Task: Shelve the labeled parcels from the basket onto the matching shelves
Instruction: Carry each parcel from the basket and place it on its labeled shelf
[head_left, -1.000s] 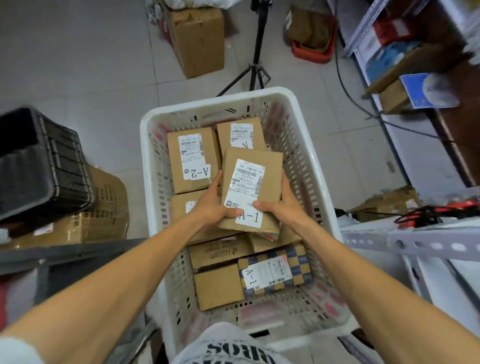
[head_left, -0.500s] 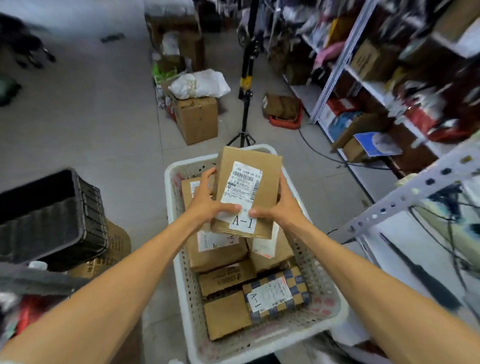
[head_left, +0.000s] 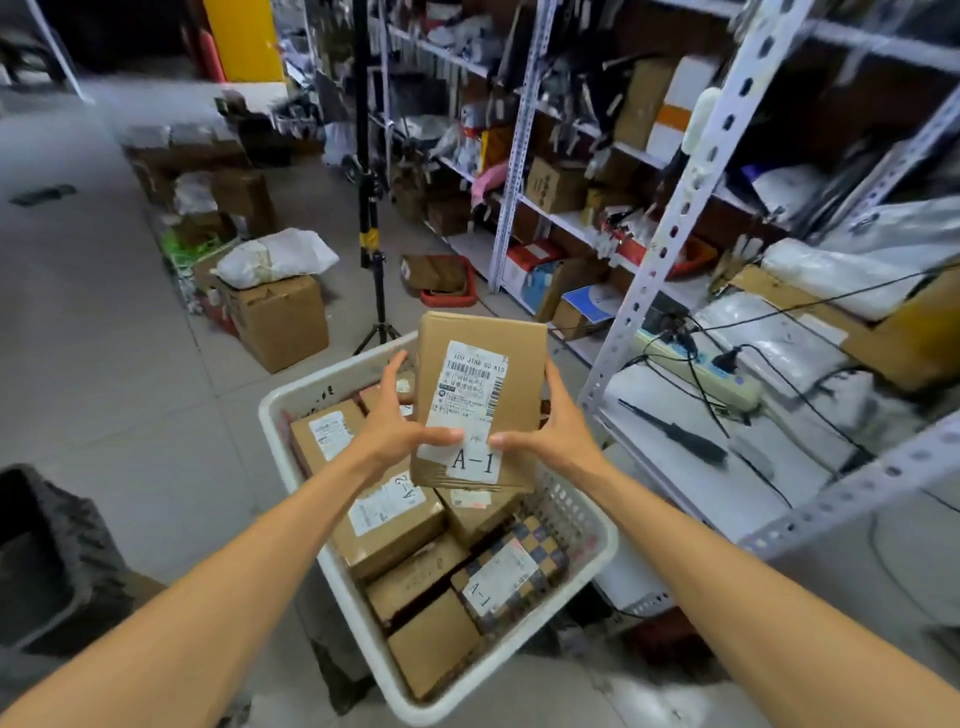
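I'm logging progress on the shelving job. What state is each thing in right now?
Held parcel: upright above the basket, label A-1 facing the camera.
Left hand: grips the parcel's left edge.
Right hand: grips its right edge.
Basket: holds several parcels.
A-2 parcel: lying in the basket, label up.
Checkered parcel: lying in the basket, A-1 label up.
Power strip: on the shelf, plugs inserted.

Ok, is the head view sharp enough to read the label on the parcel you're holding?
Head view: the held parcel, gripped by left hand and right hand, is sharp and reads A-1; the shelves at upper right are motion-smeared; the wide lens bends the shelf upright; the far aisle is dim.
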